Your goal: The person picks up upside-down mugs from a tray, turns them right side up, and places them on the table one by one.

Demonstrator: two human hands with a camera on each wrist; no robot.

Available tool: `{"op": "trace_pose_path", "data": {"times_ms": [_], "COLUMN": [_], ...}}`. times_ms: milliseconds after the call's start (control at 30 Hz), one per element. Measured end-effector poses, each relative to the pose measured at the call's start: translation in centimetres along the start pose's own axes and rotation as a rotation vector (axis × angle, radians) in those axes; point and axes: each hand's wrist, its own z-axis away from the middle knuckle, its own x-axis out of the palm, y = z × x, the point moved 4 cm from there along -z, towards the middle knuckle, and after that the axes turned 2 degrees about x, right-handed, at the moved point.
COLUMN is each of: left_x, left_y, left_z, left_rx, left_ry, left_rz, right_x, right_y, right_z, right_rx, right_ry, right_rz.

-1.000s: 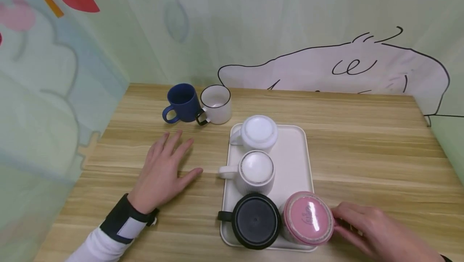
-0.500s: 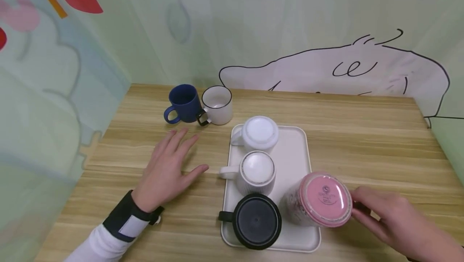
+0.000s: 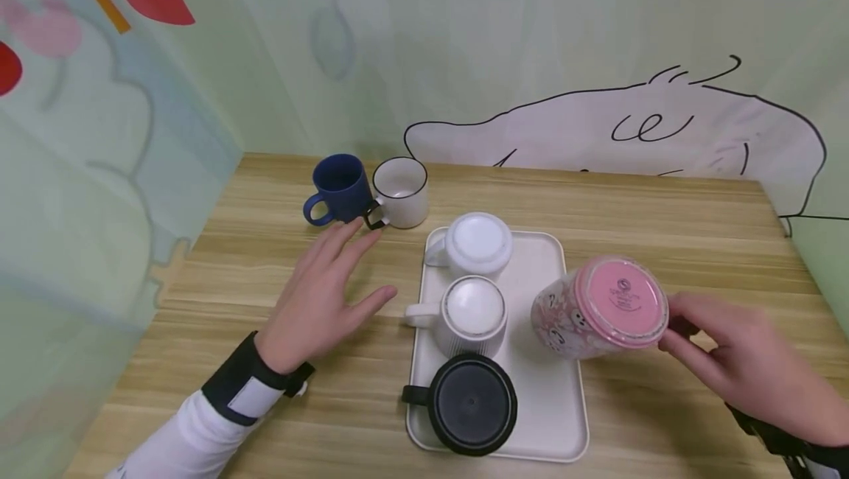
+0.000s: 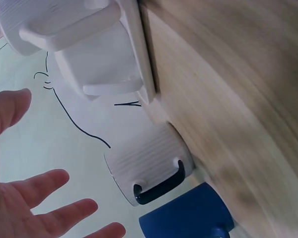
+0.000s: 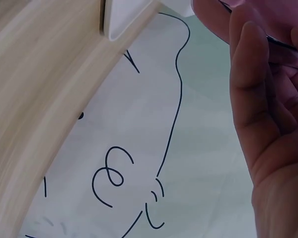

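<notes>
Pink mug (image 3: 600, 307) leans base-up toward the right hand (image 3: 749, 354) gripping it; the farther left hand (image 3: 317, 306) has fingers spread.

White enamel-look mug with black handle (image 4: 134, 157) just beside dark blue mug (image 4: 184, 215), both on wood-grain worktop (image 4: 238, 99). Upper left: white tray (image 4: 144, 69) carrying white mugs (image 4: 100, 58). Left hand (image 4: 17, 214): fingers (image 4: 72, 213) spread, apart from mugs. Backdrop (image 4: 25, 148) pale green, black line drawing.
</notes>
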Motion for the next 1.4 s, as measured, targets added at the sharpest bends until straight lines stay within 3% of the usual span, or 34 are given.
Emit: {"op": "trace_pose_path", "data": {"times_ms": [200, 400, 700, 867, 1167, 1400], "left_x": [-0.1, 0.2, 1.4, 2.0, 3.1, 3.9], "left_y": [0.4, 0.9, 1.6, 1.7, 2.9, 4.5], "left_z": [-1.2, -2.7, -5.2, -6.6, -9.7, -11.6], "left_rx": [0.025, 0.028, -0.005, -0.05, -0.148, -0.154], "left_ry": [0.03, 0.031, -0.025, -0.072, -0.144, -0.168], "left_rz": [0.042, 0.114, 0.26, 0.402, 0.752, 0.883], "right_x": [-0.6, -0.6, 0.5, 1.5, 3.5, 4.9], "right_y": [1.1, 1.9, 3.2, 3.8, 4.3, 4.2], "right_z": [-1.4, -3.3, -6.3, -8.3, -11.3, -13.1], "right_rx": [0.049, 0.165, 0.216, 0.268, 0.315, 0.337], "right_ry": [0.059, 0.104, 0.211, 0.25, 0.322, 0.344], "right_rz": [0.047, 0.051, -0.092, -0.162, -0.464, -0.732]}}
